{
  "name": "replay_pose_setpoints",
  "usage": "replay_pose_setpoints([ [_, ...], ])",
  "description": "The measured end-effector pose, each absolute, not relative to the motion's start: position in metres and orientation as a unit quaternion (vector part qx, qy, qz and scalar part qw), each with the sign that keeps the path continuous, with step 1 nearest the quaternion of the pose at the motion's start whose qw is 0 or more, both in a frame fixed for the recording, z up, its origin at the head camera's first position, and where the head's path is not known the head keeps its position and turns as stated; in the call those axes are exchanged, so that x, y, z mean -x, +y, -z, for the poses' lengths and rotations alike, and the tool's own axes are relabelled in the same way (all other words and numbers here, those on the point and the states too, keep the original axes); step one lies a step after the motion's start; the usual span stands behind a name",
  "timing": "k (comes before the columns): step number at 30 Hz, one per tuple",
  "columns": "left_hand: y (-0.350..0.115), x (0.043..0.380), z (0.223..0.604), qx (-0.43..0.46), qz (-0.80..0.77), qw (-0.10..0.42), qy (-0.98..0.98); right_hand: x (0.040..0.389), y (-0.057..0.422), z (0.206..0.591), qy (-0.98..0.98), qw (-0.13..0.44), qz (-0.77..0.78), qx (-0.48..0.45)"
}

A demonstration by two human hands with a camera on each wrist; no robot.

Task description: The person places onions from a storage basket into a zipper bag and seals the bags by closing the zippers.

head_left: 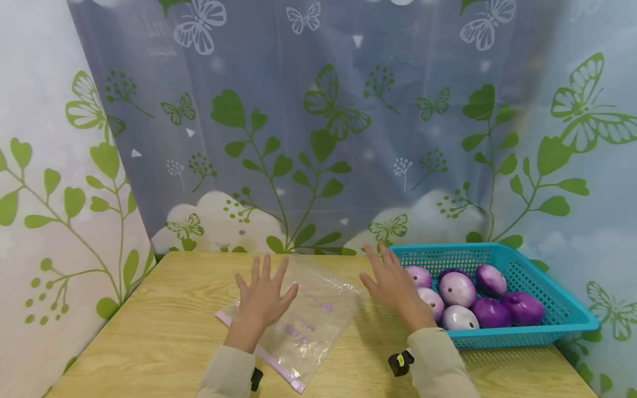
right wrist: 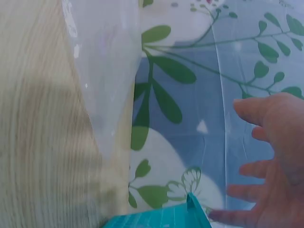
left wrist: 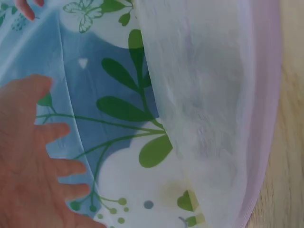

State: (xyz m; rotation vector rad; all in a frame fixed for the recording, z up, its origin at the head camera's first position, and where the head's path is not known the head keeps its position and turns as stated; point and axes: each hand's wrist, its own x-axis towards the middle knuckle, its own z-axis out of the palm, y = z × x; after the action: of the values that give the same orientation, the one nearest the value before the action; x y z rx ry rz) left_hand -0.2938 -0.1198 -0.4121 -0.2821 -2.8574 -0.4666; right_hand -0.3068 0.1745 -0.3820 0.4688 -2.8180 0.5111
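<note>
A clear zip bag point(head_left: 323, 326) with a pink zip strip and purple print lies flat and askew on the wooden table. Over its left part, my left hand point(head_left: 261, 301) is held up with the fingers spread and nothing in them. My right hand point(head_left: 393, 282), likewise spread and holding nothing, hovers between the bag and a turquoise basket point(head_left: 522, 334), overlapping the basket's left edge in the head view. Inside the basket sit several round purple-and-white vegetables, one a pale one point(head_left: 457, 288) and another deep purple point(head_left: 491, 313); they look like eggplants.
The wooden table point(head_left: 149, 320) ends at a printed curtain point(head_left: 278, 138) with leaves and butterflies, which also hangs on both sides. The basket takes up the table's right side, near the right-hand curtain.
</note>
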Motion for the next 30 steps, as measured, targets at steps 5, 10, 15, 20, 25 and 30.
replay_pose_setpoints([
  [5, -0.128, 0.282, 0.415, 0.174, 0.171, 0.093, -0.965, 0.301, 0.161, 0.389, -0.949, 0.123, -0.195, -0.214],
  [10, -0.142, 0.275, 0.418, 0.246, 0.199, 0.026, -0.948, 0.299, 0.154, 0.400, -0.927, 0.099, -0.225, -0.284],
  [15, -0.159, 0.276, 0.421, 0.283, 0.240, -0.046, -0.928, 0.297, 0.159, 0.412, -0.905, 0.062, -0.256, -0.333],
  [20, -0.169, 0.276, 0.422, 0.273, 0.267, -0.113, -0.917, 0.296, 0.166, 0.421, -0.898, 0.019, -0.268, -0.348],
  [25, -0.170, 0.274, 0.422, 0.268, 0.275, -0.148, -0.912, 0.296, 0.172, 0.427, -0.899, -0.006, -0.279, -0.337],
  [30, -0.167, 0.272, 0.421, 0.243, 0.273, -0.163, -0.916, 0.297, 0.175, 0.430, -0.899, -0.006, -0.282, -0.336],
])
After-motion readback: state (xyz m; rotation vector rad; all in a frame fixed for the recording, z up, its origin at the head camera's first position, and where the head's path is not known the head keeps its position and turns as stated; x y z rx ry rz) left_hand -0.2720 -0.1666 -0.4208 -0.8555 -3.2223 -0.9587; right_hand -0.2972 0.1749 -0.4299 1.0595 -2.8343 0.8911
